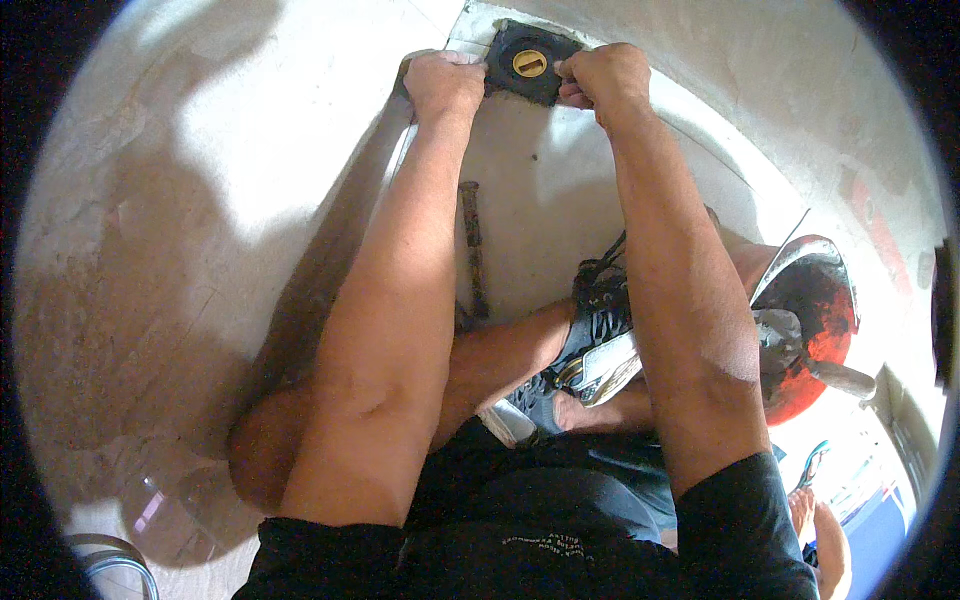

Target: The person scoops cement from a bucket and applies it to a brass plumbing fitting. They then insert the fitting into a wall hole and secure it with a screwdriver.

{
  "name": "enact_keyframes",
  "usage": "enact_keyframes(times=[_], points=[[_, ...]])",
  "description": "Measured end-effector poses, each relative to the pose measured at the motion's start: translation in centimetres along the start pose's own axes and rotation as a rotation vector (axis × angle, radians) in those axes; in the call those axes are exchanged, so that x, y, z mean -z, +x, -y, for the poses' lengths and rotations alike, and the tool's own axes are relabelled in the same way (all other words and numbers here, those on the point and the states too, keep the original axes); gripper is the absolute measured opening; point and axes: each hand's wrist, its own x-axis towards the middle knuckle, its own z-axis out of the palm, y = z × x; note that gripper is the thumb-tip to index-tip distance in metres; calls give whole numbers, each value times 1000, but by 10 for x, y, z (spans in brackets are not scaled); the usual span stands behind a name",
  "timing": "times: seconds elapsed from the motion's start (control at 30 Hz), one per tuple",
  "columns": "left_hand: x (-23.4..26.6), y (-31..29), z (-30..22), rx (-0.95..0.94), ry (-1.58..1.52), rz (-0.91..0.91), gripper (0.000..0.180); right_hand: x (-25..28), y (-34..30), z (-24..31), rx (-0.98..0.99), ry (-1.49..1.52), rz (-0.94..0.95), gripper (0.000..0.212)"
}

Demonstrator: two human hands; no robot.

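Observation:
At the far end of the floor, a black square plate (507, 78) lies in a pale opening by the wall's curved edge. A round brass-coloured plug (529, 64) with a slot sits at its centre. My left hand (445, 85) is closed at the plate's left edge, fingers curled and thumb toward it. On the opposite edge, my right hand (612, 82) pinches with thumb and fingers together. Both forearms stretch forward. The fingertips' exact grip is partly hidden. Between my arms, a dark rusty chisel-like bar (472, 250) rests on the floor.
To the right of my right forearm stands a red-and-black bucket (832, 318) with a trowel (780, 345) in it, its handle (845, 380) over the rim. My sneaker (600, 320) is on the floor between my arms. A blue object (875, 540) lies at lower right.

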Motion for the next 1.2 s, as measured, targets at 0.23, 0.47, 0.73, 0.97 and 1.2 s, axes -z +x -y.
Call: enact_keyframes(times=[0.23,0.47,0.73,0.97,1.2], points=[[-1,-12,-2,-72,-78,-39,25,6,2,-3,77,-201,-1,19],[-7,4,30,-531,-1,-33,33,11,-6,-17,462,-300,-290,29],[7,18,31,-287,-116,320,49,10,3,-42,452,-281,-348,40],[6,29,40,-626,-71,251,55,9,-10,-34,506,-359,-322,40],[13,29,39,-585,31,287,53,2,-16,-27,482,-425,-324,42]])
